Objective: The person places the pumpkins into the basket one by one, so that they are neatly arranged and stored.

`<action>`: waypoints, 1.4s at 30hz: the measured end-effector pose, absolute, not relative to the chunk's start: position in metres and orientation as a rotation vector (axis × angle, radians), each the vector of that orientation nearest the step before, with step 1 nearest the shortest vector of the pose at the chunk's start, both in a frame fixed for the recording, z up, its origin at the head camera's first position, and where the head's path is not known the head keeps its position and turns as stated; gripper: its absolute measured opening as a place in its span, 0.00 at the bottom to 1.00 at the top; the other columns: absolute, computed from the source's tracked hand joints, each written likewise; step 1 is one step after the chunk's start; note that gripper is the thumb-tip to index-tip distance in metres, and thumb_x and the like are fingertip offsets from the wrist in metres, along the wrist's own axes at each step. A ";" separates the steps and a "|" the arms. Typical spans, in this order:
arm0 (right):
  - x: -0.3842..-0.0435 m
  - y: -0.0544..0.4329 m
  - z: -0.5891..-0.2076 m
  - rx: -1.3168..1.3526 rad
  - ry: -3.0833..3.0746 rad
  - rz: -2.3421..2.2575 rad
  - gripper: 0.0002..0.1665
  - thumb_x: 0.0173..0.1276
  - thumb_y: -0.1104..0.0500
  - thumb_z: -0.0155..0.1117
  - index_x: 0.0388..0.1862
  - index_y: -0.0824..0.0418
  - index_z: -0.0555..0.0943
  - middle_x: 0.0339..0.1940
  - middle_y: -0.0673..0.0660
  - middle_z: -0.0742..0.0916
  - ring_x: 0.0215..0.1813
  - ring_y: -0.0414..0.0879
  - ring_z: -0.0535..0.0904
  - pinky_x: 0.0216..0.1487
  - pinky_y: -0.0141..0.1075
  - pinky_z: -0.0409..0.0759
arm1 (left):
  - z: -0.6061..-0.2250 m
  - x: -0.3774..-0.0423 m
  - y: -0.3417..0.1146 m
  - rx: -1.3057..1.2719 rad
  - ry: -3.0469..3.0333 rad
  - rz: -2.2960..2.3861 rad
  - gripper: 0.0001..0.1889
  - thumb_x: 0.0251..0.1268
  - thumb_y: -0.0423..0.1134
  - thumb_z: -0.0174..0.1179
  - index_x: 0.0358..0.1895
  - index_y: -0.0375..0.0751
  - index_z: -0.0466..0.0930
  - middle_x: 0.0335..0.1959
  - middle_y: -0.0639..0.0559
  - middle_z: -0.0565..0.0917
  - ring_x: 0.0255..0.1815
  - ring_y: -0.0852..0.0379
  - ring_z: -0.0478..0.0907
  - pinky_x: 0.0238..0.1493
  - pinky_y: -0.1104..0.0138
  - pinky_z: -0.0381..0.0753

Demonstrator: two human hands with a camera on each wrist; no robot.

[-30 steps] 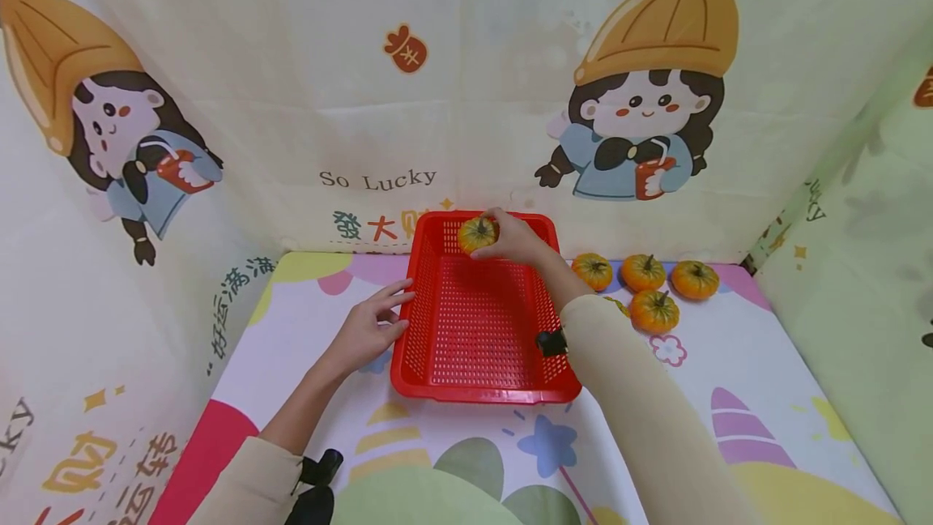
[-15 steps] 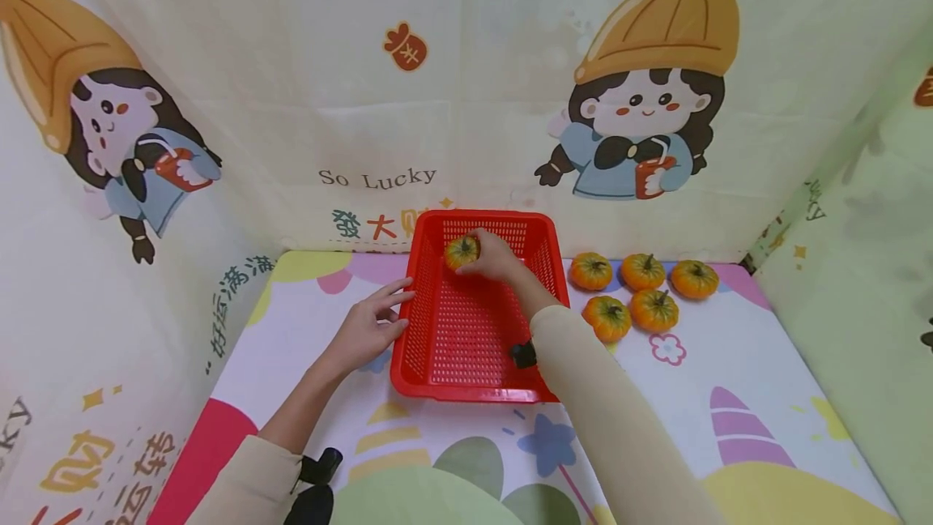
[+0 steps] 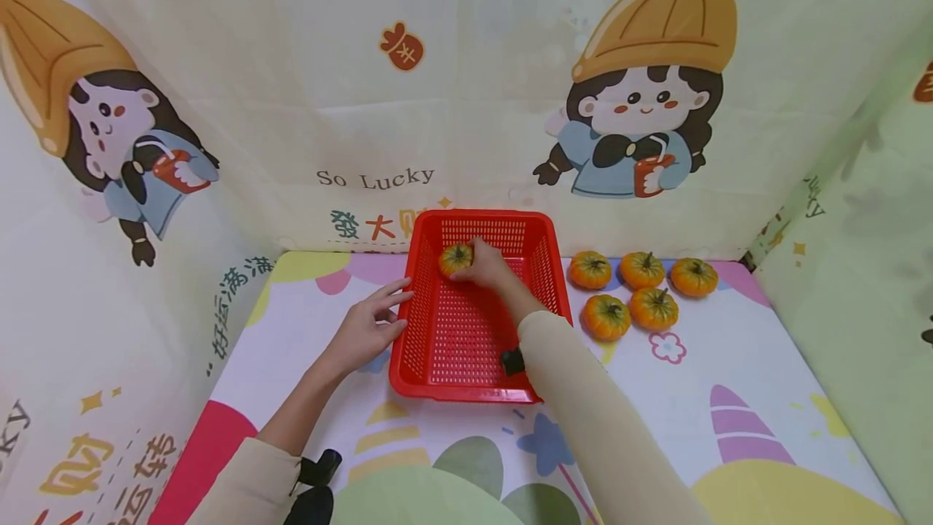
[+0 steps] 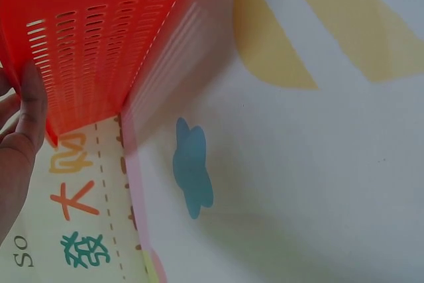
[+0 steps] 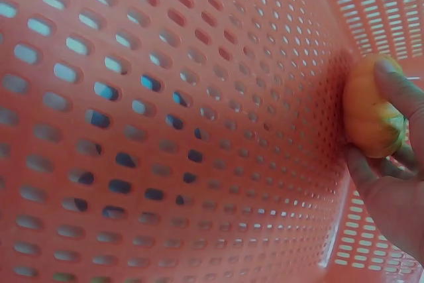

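Note:
Inside a red plastic basket [image 3: 481, 392], near its far left corner, my right hand [image 3: 487, 266] holds a small orange-and-green pumpkin [image 3: 455, 261] between thumb and fingers. In the right wrist view the pumpkin [image 5: 372, 107] sits against or very near the perforated basket floor [image 5: 165, 124]. My left hand [image 3: 368, 326] rests at the basket's left rim with its fingers extended. The left wrist view has the fingers [image 4: 30, 107] touching the outside of the basket wall [image 4: 93, 38].
Several more small pumpkins [image 3: 654, 310] are grouped on the patterned tablecloth [image 3: 729, 363] to the right of the basket. A printed cloth wall [image 3: 481, 104] rises close behind the basket, with side walls left and right.
My right hand has carried the pumpkin left and down from the basket's far rim toward its far left floor. The left hand has stayed at the rim.

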State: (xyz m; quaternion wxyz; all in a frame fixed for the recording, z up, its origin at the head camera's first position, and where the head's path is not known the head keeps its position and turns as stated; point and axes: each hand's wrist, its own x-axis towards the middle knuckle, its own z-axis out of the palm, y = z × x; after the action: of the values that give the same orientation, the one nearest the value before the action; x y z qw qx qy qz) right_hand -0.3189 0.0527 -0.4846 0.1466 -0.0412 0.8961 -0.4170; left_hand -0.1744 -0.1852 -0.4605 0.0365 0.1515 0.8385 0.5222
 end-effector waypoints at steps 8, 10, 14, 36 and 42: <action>-0.318 0.051 -0.486 -0.068 2.567 -1.190 0.47 0.63 0.52 0.78 0.74 0.61 0.64 0.67 0.62 0.77 0.66 0.57 0.74 0.72 0.52 0.75 | -0.460 -0.174 -0.185 0.465 2.613 1.553 0.26 0.68 0.27 0.63 0.69 0.33 0.76 0.79 0.45 0.69 0.38 0.52 0.81 0.39 0.75 0.84; -0.317 0.052 -0.485 -0.068 2.571 -1.193 0.47 0.63 0.52 0.78 0.74 0.61 0.63 0.67 0.62 0.76 0.67 0.57 0.74 0.72 0.53 0.75 | -0.460 -0.175 -0.184 0.467 2.623 1.544 0.26 0.68 0.27 0.63 0.70 0.33 0.76 0.79 0.46 0.69 0.38 0.53 0.81 0.40 0.74 0.85; -0.315 0.055 -0.484 -0.081 2.580 -1.211 0.48 0.63 0.52 0.78 0.74 0.61 0.62 0.68 0.63 0.76 0.67 0.58 0.73 0.73 0.54 0.74 | -0.460 -0.177 -0.183 0.473 2.633 1.531 0.26 0.68 0.27 0.63 0.70 0.34 0.76 0.79 0.47 0.69 0.38 0.54 0.81 0.40 0.73 0.86; -0.309 0.088 -0.430 -0.209 2.623 -1.013 0.57 0.60 0.46 0.79 0.79 0.63 0.59 0.71 0.63 0.75 0.70 0.58 0.72 0.71 0.55 0.75 | -0.456 -0.175 -0.180 0.440 2.623 1.490 0.27 0.69 0.29 0.63 0.71 0.36 0.75 0.79 0.50 0.68 0.41 0.52 0.82 0.42 0.70 0.87; -0.309 0.102 -0.398 -0.314 2.644 -0.858 0.57 0.62 0.43 0.77 0.80 0.62 0.57 0.74 0.62 0.73 0.73 0.56 0.68 0.72 0.54 0.74 | -0.456 -0.174 -0.184 0.435 2.635 1.480 0.26 0.69 0.28 0.63 0.70 0.35 0.76 0.79 0.49 0.68 0.40 0.52 0.81 0.39 0.72 0.86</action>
State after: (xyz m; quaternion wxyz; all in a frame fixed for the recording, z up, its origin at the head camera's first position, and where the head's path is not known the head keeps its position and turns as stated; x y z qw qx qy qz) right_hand -0.3094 0.1020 -0.3983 0.1711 -0.1107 0.9312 -0.3022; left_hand -0.1743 -0.1844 -0.4561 0.0439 0.1423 0.8621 0.4843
